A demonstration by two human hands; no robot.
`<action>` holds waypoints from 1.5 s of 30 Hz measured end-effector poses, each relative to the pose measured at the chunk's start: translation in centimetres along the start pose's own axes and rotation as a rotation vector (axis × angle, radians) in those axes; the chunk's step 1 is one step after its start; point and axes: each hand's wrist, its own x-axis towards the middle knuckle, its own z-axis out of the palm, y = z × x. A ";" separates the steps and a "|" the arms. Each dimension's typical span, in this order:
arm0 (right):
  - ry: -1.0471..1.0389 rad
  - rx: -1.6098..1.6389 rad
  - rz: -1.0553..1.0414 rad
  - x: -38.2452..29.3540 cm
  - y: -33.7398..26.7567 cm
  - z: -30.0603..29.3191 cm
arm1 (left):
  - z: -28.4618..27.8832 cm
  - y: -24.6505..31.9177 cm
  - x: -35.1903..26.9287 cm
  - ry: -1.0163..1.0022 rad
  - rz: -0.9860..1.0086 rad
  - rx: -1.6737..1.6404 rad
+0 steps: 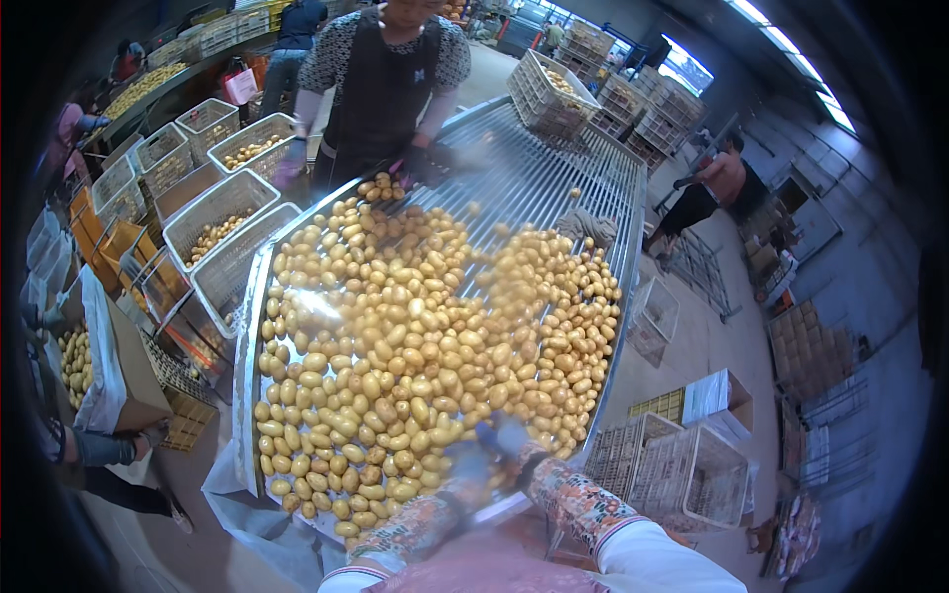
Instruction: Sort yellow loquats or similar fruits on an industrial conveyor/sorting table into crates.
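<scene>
A heap of small oval yellow produce (415,348), perhaps jujubes or small potatoes, spreads over a metal-rimmed sorting table (248,385). Both my hands are low in the heap, near the table's close edge, blurred and in grey-blue gloves. My left hand (468,467) lies among the pieces, while my right hand (506,436) is just beyond it and slightly to the right. Flowered sleeve covers (574,493) reach to my wrists. Blur hides whether either hand holds any pieces. Farther up, the tabletop turns into parallel metal bars (511,163).
Across the table a co-worker (382,96) in a dark apron has gloved hands by the heap. A crate (552,96) rests on the far bars, near a grey cloth (587,226). Plastic crates (222,222) line the left; more crates (689,474) stand right. Another person (715,181) walks beyond.
</scene>
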 end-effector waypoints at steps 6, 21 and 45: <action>0.003 0.563 -0.006 -2.7 -3.5 -0.7 | -5.1 -2.3 -2.9 -0.010 0.085 -0.139; 0.144 0.527 -0.510 -7.6 -7.2 1.6 | -4.3 -9.7 -6.1 0.740 -0.244 -1.541; -0.227 -0.150 0.150 -14.7 -6.7 1.9 | -4.7 -14.3 -21.1 0.142 0.146 -2.988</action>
